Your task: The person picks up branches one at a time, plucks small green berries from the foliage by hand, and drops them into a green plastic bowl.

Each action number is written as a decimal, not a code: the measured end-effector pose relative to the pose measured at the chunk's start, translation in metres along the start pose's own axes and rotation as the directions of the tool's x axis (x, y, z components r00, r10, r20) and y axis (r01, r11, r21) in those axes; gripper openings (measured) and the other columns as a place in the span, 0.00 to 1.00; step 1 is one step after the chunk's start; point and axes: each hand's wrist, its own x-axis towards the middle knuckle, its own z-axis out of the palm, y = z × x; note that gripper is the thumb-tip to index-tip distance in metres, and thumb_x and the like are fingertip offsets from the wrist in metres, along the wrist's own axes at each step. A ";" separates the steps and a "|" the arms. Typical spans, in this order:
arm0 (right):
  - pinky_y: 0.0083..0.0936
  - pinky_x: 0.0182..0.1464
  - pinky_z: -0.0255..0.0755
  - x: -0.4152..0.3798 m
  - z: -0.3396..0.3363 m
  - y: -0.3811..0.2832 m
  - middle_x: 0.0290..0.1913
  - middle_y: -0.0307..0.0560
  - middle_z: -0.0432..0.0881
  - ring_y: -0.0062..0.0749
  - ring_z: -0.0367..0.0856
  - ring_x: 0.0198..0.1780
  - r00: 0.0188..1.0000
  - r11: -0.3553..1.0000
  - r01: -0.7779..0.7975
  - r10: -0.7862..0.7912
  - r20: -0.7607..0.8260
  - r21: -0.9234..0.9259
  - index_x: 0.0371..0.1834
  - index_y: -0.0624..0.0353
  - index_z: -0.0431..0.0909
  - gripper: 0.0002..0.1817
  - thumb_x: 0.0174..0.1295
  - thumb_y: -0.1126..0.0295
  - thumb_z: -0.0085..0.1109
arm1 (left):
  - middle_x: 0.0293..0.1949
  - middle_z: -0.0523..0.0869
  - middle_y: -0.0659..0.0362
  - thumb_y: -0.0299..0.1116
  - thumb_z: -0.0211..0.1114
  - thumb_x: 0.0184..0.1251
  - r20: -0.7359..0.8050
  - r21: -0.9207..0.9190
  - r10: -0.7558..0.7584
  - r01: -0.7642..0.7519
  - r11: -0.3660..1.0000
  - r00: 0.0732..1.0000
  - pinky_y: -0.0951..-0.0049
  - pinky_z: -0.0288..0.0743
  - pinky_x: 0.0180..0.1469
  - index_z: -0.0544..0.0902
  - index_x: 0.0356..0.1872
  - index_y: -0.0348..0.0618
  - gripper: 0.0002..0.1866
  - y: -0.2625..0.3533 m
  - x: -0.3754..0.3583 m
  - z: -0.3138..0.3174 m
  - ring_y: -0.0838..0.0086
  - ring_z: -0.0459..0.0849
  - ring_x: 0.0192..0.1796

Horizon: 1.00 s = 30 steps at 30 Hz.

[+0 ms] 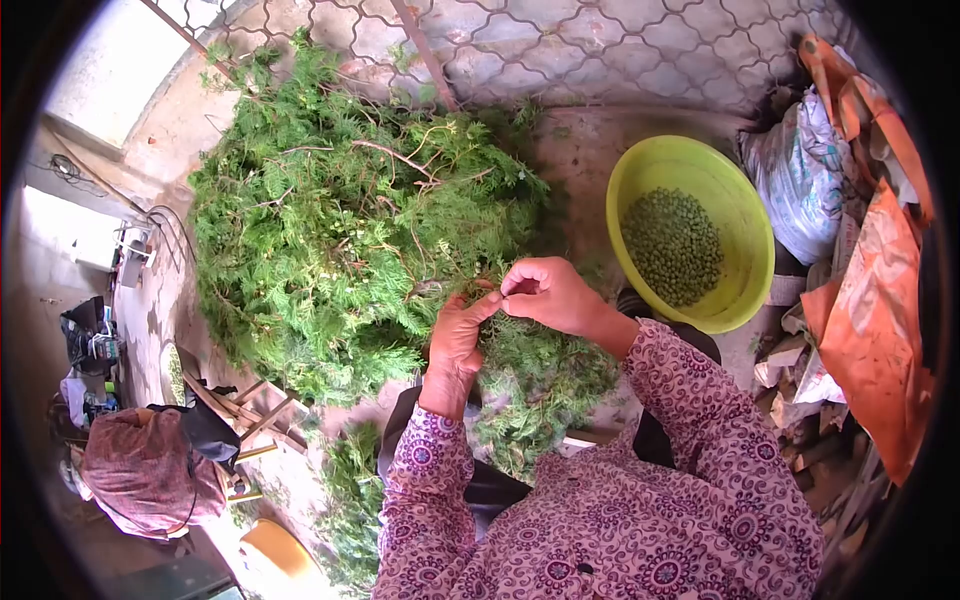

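In the head view my left hand (458,338) is closed, its fingers pinched round a green leafy sprig at the lower right of a big heap of feathery evergreen branches (330,240). Thumb and fingertips of my right hand (560,295) are pinched together right beside the left fingertips. Whatever lies between them is too small to make out. To the right of the hands stands a yellow-green plastic basin (745,285), and small round green pods or cones (672,245) cover part of its bottom.
A wire mesh fence (620,50) runs behind the heap. White sacks (800,170) and an orange sheet (875,330) line the right side. More cut greenery (355,490) lies near my legs. At left are a cloth-covered seat (150,470) and a yellow object (275,548).
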 end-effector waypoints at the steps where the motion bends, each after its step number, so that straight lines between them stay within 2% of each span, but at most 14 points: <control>1: 0.16 0.31 0.69 0.000 -0.001 -0.001 0.28 0.39 0.77 0.16 0.73 0.28 0.995 0.985 -0.088 0.078 0.068 0.148 0.32 0.66 0.75 0.08 0.50 0.75 0.61 | 0.36 0.79 0.62 0.24 0.66 0.51 -0.005 -0.016 -0.009 0.009 1.000 1.000 0.74 0.63 0.51 0.75 0.39 0.43 0.13 0.004 -0.002 0.003 0.75 0.75 0.42; 2: 0.16 0.31 0.69 -0.001 -0.002 -0.006 0.28 0.39 0.77 0.16 0.73 0.28 0.994 0.985 -0.089 0.079 0.070 0.148 0.32 0.66 0.75 0.08 0.50 0.75 0.61 | 0.36 0.79 0.62 0.24 0.66 0.51 -0.011 -0.032 -0.021 0.021 0.999 1.000 0.74 0.63 0.51 0.75 0.40 0.44 0.14 0.005 -0.004 0.004 0.75 0.75 0.42; 4: 0.16 0.32 0.69 -0.003 -0.006 -0.021 0.27 0.40 0.77 0.18 0.74 0.27 0.959 0.907 -0.282 0.256 0.124 0.314 0.31 0.64 0.75 0.05 0.53 0.74 0.58 | 0.36 0.78 0.62 0.24 0.66 0.51 0.002 -0.068 -0.004 0.004 0.998 1.000 0.73 0.63 0.51 0.75 0.40 0.44 0.14 0.004 -0.004 0.005 0.75 0.74 0.42; 6: 0.16 0.32 0.69 -0.002 -0.012 -0.014 0.27 0.40 0.76 0.19 0.74 0.27 0.949 0.854 -0.310 0.251 0.190 0.417 0.30 0.63 0.75 0.04 0.55 0.74 0.56 | 0.37 0.78 0.62 0.24 0.66 0.51 0.011 -0.107 0.013 -0.012 0.994 1.000 0.73 0.63 0.50 0.75 0.41 0.44 0.14 0.004 -0.002 0.002 0.75 0.74 0.42; 8: 0.17 0.32 0.69 -0.005 -0.017 -0.012 0.26 0.41 0.76 0.20 0.75 0.27 0.934 0.786 -0.348 0.243 0.262 0.511 0.29 0.63 0.74 0.04 0.56 0.73 0.54 | 0.37 0.77 0.62 0.25 0.65 0.52 0.119 -0.298 -0.091 0.123 0.947 0.989 0.73 0.64 0.49 0.75 0.41 0.43 0.15 0.002 0.002 -0.007 0.74 0.73 0.41; 10: 0.16 0.28 0.69 -0.004 -0.021 -0.022 0.28 0.42 0.76 0.22 0.74 0.25 0.927 0.689 -0.365 0.209 0.311 0.626 0.31 0.62 0.73 0.04 0.58 0.73 0.50 | 0.37 0.77 0.62 0.25 0.65 0.52 0.050 -0.279 -0.059 0.070 0.958 0.997 0.73 0.64 0.48 0.74 0.41 0.42 0.14 0.005 0.001 -0.009 0.74 0.73 0.40; 14: 0.10 0.21 0.65 -0.001 -0.022 -0.042 0.32 0.43 0.75 0.20 0.73 0.25 0.956 0.730 -0.293 0.204 0.213 0.617 0.36 0.62 0.69 0.07 0.61 0.70 0.47 | 0.37 0.76 0.62 0.25 0.65 0.52 -0.004 -0.267 -0.039 0.037 0.963 0.999 0.72 0.63 0.50 0.75 0.41 0.42 0.14 0.006 0.003 -0.015 0.74 0.73 0.40; 17: 0.11 0.22 0.65 -0.004 -0.020 -0.040 0.30 0.42 0.74 0.18 0.72 0.26 0.938 0.765 -0.337 0.225 0.262 0.549 0.35 0.62 0.69 0.09 0.63 0.67 0.45 | 0.37 0.77 0.62 0.25 0.65 0.52 -0.016 -0.275 -0.046 0.040 0.961 0.999 0.71 0.61 0.52 0.75 0.40 0.43 0.13 0.004 0.005 -0.015 0.74 0.73 0.40; 19: 0.10 0.22 0.62 -0.004 -0.016 -0.034 0.27 0.39 0.72 0.16 0.70 0.24 0.928 0.820 -0.359 0.263 0.264 0.445 0.33 0.61 0.70 0.11 0.62 0.64 0.50 | 0.36 0.77 0.62 0.25 0.65 0.52 -0.024 -0.277 -0.051 0.042 0.960 0.998 0.71 0.60 0.53 0.75 0.40 0.43 0.13 0.004 0.005 -0.012 0.74 0.73 0.41; 21: 0.11 0.21 0.59 -0.005 -0.008 -0.028 0.22 0.34 0.69 0.14 0.66 0.22 0.924 0.926 -0.356 0.328 0.198 0.126 0.31 0.60 0.72 0.12 0.58 0.62 0.57 | 0.35 0.77 0.62 0.25 0.65 0.53 -0.097 -0.215 0.014 -0.034 0.976 0.995 0.72 0.64 0.50 0.75 0.39 0.43 0.12 0.006 0.002 -0.007 0.74 0.74 0.39; 22: 0.11 0.21 0.57 -0.006 -0.005 -0.027 0.20 0.32 0.68 0.13 0.65 0.21 0.908 0.895 -0.404 0.367 0.203 0.188 0.28 0.59 0.73 0.12 0.54 0.62 0.62 | 0.35 0.77 0.62 0.25 0.65 0.53 -0.093 -0.213 0.009 -0.028 0.977 0.996 0.72 0.64 0.50 0.75 0.39 0.43 0.12 0.008 0.000 -0.004 0.74 0.74 0.39; 25: 0.12 0.21 0.57 -0.004 -0.003 -0.024 0.21 0.33 0.70 0.13 0.66 0.20 0.897 0.921 -0.377 0.336 0.288 0.099 0.28 0.60 0.74 0.12 0.53 0.63 0.62 | 0.34 0.77 0.62 0.24 0.64 0.53 -0.033 -0.299 0.000 -0.010 0.954 0.999 0.75 0.69 0.44 0.75 0.39 0.42 0.12 0.012 -0.006 0.002 0.75 0.75 0.36; 27: 0.12 0.22 0.57 -0.006 -0.002 -0.022 0.21 0.33 0.71 0.13 0.66 0.21 0.904 0.917 -0.379 0.339 0.260 0.124 0.28 0.60 0.74 0.12 0.52 0.62 0.63 | 0.34 0.77 0.61 0.24 0.64 0.53 -0.038 -0.395 -0.017 0.000 0.919 0.999 0.77 0.72 0.40 0.74 0.40 0.40 0.12 0.011 -0.007 0.003 0.75 0.76 0.34; 30: 0.13 0.22 0.57 -0.007 0.000 -0.022 0.19 0.33 0.70 0.13 0.65 0.19 0.900 0.866 -0.402 0.315 0.302 0.298 0.27 0.59 0.73 0.08 0.53 0.67 0.60 | 0.33 0.77 0.61 0.30 0.61 0.58 0.028 -0.369 -0.027 0.035 0.929 0.999 0.75 0.73 0.41 0.73 0.42 0.40 0.12 0.004 -0.004 -0.005 0.75 0.76 0.34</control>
